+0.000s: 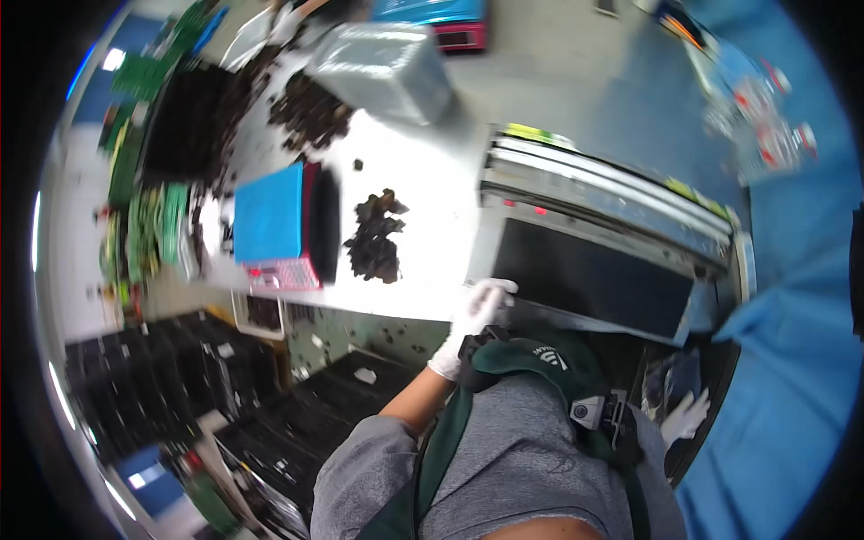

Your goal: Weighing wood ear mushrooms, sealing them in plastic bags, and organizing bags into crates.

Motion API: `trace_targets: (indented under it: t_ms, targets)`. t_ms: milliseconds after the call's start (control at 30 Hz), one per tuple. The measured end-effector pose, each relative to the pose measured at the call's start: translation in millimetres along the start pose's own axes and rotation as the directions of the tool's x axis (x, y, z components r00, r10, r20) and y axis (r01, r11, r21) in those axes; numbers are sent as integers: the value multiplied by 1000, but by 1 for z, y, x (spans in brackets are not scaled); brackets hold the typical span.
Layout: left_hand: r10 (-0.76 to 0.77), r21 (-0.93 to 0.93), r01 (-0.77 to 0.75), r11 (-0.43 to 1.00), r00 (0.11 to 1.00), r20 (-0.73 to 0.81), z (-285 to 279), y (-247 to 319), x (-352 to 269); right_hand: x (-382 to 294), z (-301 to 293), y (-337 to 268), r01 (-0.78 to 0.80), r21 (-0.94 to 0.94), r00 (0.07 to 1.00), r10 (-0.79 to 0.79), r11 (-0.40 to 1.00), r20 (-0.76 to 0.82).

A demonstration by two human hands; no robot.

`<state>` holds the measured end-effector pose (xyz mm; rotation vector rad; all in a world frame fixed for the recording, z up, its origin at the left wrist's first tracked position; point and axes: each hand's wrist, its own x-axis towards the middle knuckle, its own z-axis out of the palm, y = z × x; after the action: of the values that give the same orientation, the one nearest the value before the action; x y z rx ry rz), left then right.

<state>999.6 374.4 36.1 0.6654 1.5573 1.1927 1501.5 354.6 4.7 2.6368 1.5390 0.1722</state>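
My left hand [480, 307], in a white glove, rests at the near left corner of a metal sealing machine [594, 270] with a dark flat panel; its fingers look bent, and whether they grip anything is unclear. My right hand [687, 417], also white-gloved, is low on the right with its fingers spread, beside clear plastic bags [665, 385] in a dark container. It does not plainly hold anything. Left of the machine, a small pile of dark, leaf-like pieces [376, 236] lies on the white table [432, 202]. A scale with a blue top [268, 214] stands left of that pile.
A large clear plastic bin [385, 67] and another red and blue scale [461, 35] stand at the back. More dark pieces [310, 111] lie back left, near a person's gloved hand [287, 23]. Black crates [169, 378] stand low left. Plastic bottles [769, 128] lie on blue sheeting at right.
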Motion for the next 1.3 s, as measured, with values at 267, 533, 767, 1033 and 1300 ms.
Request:
trace_targets:
  t_ms: [267,533,767,1033,1300]
  targets:
    - [-150,-224,-167,960,370,-917,-190,-137,4,14,-146,-318,452,892,723,-579,-18,-378]
    - [-255,-341,-98,935,483,-838,-185,-144,30,-164,-100,-670,687,553,-310,-879,-471,-363]
    - [-231,-286,-28,958,519,-823,-204,-133,-7,-197,-66,-756,656,684,-568,-806,-321,167]
    - [21,-58,-79,995,748,-663,-209,52,-7,-53,-164,-683,696,717,-211,-941,46,265]
    - [247,19,-246,969,967,-57,-98,158,180,173,-192,-510,86,907,317,-875,412,367]
